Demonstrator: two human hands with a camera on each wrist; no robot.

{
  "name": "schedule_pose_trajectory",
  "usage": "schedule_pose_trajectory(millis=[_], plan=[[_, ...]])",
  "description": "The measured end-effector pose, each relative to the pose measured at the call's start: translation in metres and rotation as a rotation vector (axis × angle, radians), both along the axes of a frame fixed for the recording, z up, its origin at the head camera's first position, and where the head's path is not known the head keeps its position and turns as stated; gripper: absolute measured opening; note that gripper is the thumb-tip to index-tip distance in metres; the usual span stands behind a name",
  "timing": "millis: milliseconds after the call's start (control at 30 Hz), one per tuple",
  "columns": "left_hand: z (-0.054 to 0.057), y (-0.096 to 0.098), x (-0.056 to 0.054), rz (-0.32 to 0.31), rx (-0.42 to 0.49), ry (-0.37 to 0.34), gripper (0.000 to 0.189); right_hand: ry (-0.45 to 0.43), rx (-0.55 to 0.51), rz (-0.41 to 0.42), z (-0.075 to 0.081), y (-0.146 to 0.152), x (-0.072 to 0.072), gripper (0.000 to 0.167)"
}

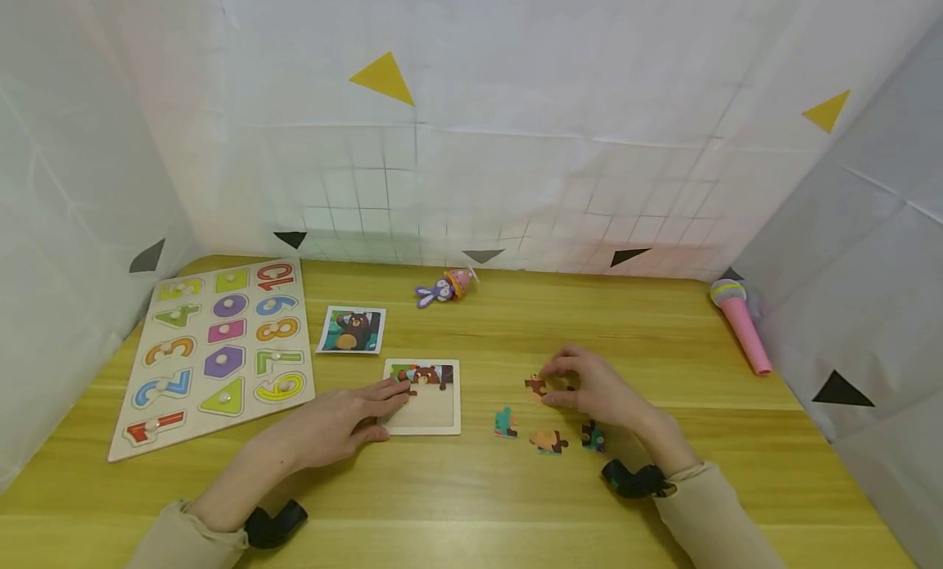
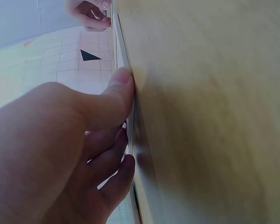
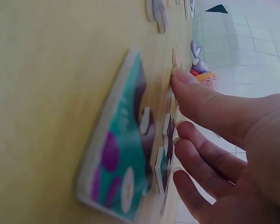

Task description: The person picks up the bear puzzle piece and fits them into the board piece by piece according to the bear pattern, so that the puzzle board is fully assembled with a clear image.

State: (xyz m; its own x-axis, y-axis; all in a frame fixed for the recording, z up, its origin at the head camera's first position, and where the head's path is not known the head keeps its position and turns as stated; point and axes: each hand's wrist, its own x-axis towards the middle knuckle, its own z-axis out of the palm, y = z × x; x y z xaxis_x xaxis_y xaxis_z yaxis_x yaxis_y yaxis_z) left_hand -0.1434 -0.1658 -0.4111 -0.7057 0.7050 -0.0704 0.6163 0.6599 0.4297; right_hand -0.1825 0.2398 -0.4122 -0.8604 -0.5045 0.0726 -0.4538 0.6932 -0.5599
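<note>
A small wooden jigsaw tray (image 1: 422,422) lies in front of me, its top part filled with pieces of a bear picture. My left hand (image 1: 342,417) rests on the tray's left side, fingers extended and thumb by the lower left corner. To the right, my right hand (image 1: 597,386) has thumb and index finger at the edges of a brown and orange puzzle piece (image 1: 534,388) flat on the table. Around that hand lie a teal piece (image 1: 505,422), an orange piece (image 1: 548,440) and a dark green piece (image 1: 593,436). Another piece is partly hidden under the hand.
A bear picture card (image 1: 352,331) lies behind the tray. The number and shape board (image 1: 214,311) stands at left. A purple rabbit toy (image 1: 446,288) is at the back, and a pink toy microphone (image 1: 744,327) at far right. White sheeting (image 1: 516,86) surrounds the table.
</note>
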Motion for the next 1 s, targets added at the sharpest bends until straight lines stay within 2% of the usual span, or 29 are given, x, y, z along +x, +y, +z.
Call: schedule_pose_trajectory(millis=[1000], plan=[[0.0,-0.001,-0.0009,-0.024,0.005,0.01,0.052,0.015,0.01,-0.015,-0.0033,-0.0008,-0.0009,0.018]])
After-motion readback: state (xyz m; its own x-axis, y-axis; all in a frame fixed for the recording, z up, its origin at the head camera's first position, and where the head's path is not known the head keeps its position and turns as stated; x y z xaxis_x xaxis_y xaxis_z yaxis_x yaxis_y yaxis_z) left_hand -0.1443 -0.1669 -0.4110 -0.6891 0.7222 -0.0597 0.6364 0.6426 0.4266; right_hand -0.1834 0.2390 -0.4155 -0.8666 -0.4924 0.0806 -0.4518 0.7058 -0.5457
